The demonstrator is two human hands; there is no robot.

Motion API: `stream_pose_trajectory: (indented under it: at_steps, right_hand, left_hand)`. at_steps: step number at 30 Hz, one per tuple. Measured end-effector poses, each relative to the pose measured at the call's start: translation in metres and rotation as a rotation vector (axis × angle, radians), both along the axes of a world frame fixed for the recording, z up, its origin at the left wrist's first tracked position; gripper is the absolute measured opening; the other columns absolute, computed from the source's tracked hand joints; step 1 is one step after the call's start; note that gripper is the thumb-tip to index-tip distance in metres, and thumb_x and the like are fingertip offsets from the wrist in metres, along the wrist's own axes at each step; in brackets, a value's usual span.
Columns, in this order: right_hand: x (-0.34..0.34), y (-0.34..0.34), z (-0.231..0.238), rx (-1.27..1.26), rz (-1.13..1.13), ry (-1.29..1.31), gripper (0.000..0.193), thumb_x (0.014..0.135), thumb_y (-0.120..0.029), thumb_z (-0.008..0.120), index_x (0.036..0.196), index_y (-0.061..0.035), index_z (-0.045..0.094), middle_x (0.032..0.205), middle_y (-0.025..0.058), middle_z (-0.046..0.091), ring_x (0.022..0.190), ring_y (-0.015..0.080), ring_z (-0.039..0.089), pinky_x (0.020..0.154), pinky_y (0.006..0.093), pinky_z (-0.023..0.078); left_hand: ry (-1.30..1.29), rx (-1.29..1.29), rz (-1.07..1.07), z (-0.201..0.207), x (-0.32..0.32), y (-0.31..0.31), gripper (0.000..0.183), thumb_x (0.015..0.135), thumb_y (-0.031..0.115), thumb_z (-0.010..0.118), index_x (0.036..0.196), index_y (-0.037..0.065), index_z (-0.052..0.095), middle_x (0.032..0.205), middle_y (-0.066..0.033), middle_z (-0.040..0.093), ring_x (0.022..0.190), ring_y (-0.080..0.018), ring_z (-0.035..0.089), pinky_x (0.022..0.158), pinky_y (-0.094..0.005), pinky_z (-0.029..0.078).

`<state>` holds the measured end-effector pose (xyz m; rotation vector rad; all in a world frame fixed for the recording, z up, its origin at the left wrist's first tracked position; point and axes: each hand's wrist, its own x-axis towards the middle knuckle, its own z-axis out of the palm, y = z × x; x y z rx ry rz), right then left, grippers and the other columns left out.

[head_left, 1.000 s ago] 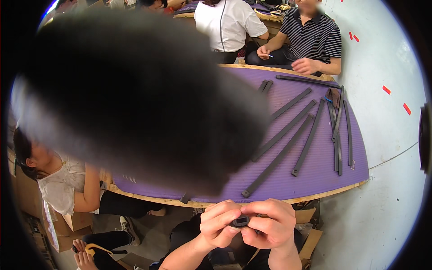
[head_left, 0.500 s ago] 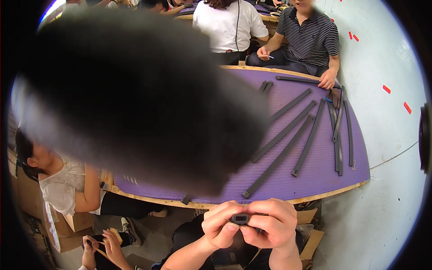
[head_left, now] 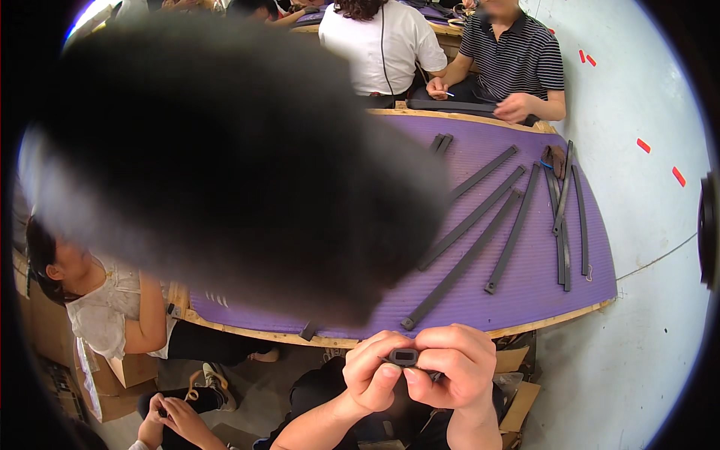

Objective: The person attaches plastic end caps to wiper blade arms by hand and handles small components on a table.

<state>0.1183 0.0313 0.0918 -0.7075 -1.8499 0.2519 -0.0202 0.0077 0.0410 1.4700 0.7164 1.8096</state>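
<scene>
Both my hands meet at the near edge of the table and pinch a small black piece between them. It has a rounded outline with a rectangular opening facing up at me; its rest is hidden by my fingers. My left hand (head_left: 367, 375) holds the black piece (head_left: 404, 357) from the left side with thumb and fingers. From the other side, my right hand (head_left: 457, 366) grips it in the same way. Beyond them, several long flat black strips lie on the purple-covered table, the nearest black strip (head_left: 463, 262) slanting toward my hands.
A large dark blur (head_left: 247, 165) hides the table's left half. The purple table (head_left: 457, 313) has a wooden rim. A brown glove (head_left: 555, 159) lies at the far right. Co-workers sit across and at left; a cardboard box (head_left: 519, 405) stands beside my right arm. A pale wall (head_left: 652, 247) bounds the right.
My hands have shifted slightly, with the black piece a little higher and farther right. The striped-shirt co-worker has drawn a black strip off the far edge of the table. Another co-worker's hands at lower left have come together.
</scene>
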Motion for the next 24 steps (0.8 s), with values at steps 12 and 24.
stream_pose_trajectory:
  at_steps: [12, 24]
  right_hand:
    - [-0.001, 0.003, -0.002, -0.05, 0.004, 0.019, 0.019, 0.077, -0.018, 0.078, 0.079, -0.008, 0.061, 0.079, 0.0067, 0.065, 0.054, 0.0172, 0.059, 0.045, 0.028, 0.046]
    - [0.004, 0.003, 0.001, -0.094, -0.001, -0.001, 0.019, 0.08, -0.019, 0.079, 0.082, -0.0092, 0.063, 0.081, 0.0036, 0.066, 0.06, 0.0186, 0.064, 0.049, 0.0294, 0.05]
  left_hand:
    - [0.046, -0.036, 0.027, -0.002, 0.001, 0.002, 0.039, 0.097, 0.029, 0.06, 0.104, -0.01, 0.065, 0.083, -0.0178, 0.068, 0.068, -0.0246, 0.062, 0.061, -0.033, 0.049]
    - [-0.254, -0.235, -0.072, 0.001, 0.011, 0.001, 0.047, 0.1, 0.035, 0.058, 0.099, -0.011, 0.066, 0.082, -0.0131, 0.066, 0.068, -0.0167, 0.059, 0.062, -0.0279, 0.047]
